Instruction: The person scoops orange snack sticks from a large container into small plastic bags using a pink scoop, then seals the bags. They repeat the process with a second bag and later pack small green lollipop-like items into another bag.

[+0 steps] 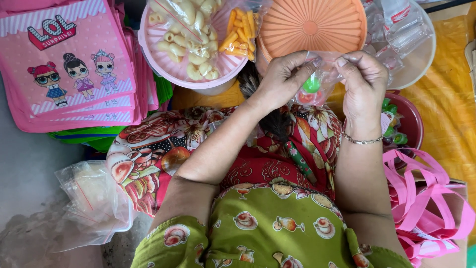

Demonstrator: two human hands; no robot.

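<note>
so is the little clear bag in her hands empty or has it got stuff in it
Not empty: the small clear bag shows green and red pieces inside, while the left hand and right hand pinch its top edge.

Up at your left lies a stack of pink cartoon bags (67, 69). Ahead, snack packets (203, 30) rest on a pink lid (171, 67), beside an orange lid (312, 25). Pink bag handles (426, 198) pile at your right.

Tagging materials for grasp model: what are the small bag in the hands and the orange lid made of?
Small bag: thin clear plastic film, glossy; contents show through and it crinkles between both hands, left hand and right hand. Orange lid: likely rigid moulded plastic, matte, with radial ribs.
</note>
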